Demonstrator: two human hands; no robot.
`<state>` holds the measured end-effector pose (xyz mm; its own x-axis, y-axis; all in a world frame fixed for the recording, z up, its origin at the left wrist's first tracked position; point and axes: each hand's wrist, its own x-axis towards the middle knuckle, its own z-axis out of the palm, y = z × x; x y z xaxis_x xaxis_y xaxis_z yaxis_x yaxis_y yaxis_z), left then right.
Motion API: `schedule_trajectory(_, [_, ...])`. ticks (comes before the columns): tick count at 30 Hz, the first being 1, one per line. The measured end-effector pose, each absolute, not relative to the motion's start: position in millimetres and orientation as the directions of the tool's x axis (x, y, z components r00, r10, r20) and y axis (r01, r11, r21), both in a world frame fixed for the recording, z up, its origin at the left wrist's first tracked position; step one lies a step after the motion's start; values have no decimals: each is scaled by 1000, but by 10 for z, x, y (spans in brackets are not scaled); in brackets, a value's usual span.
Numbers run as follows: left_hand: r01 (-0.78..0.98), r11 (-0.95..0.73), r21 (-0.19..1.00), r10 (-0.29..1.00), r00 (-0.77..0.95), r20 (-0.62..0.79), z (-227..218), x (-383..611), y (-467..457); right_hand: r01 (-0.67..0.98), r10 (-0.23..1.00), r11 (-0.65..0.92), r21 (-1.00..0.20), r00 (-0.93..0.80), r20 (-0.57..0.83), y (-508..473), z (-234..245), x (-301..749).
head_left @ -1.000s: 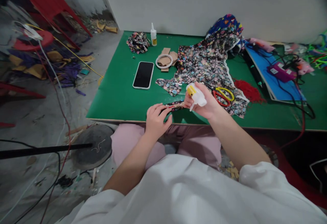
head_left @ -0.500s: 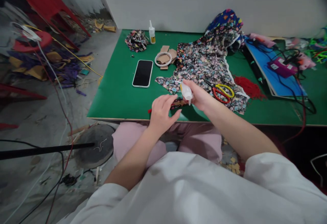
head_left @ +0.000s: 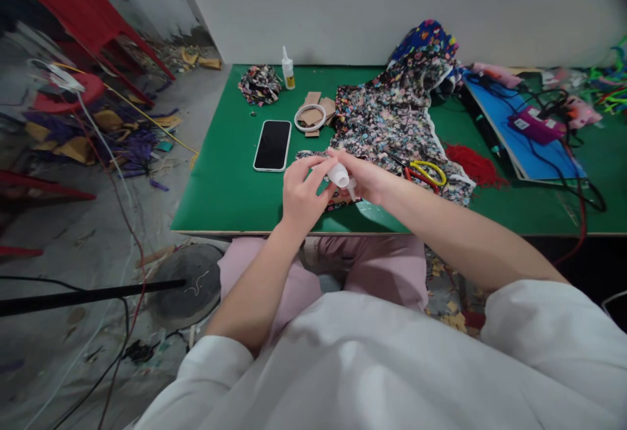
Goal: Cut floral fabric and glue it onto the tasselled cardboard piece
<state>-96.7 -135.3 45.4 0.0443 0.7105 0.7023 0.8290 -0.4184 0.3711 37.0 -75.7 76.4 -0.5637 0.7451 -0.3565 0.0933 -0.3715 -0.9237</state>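
Note:
A small white glue bottle is between my hands above the green table, its round end towards me and a narrow clear tip beside it. My left hand has its fingers closed on the bottle's left side. My right hand grips it from the right, its fingertips partly hidden. Just below lies a small piece covered in floral fabric, mostly covered by the hands. A large floral cloth spreads behind them. Scissors with yellow and red handles rest on that cloth, near my right wrist.
A phone, a white ring over cardboard pieces, a second glue bottle and bunched floral fabric are on the table. Red threads, a blue folder and corded pink glue guns lie right.
My left hand, open before, has moved up and closed on the glue bottle. The bottle has shifted slightly left with my right hand.

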Motion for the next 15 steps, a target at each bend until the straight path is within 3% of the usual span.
schedule_trajectory(3, [789,-436,433,682,-25,731,416,-956,-1376,6,624,-567,-824,-649,-434,-803,783,390])
schedule_trajectory(8, [689,-475,548,635,-163,755,323,-914,-1374,-130,643,-544,-829,-699,-313,-865,766,417])
schedule_trajectory(10, [689,-462,559,655,-160,738,268,-906,-1379,-121,734,-427,-896,-626,-265,-857,749,452])
schedule_trajectory(12, [699,-446,558,702,-113,703,210,-913,-1401,-30,854,-195,-980,-496,-155,-827,733,519])
schedule_trajectory(14, [707,-434,559,755,-53,654,162,-926,-1439,182,924,92,-979,-383,16,-791,716,613])
schedule_trajectory(15, [707,-432,560,776,-25,630,146,-930,-1459,315,927,220,-923,-362,98,-777,704,663])
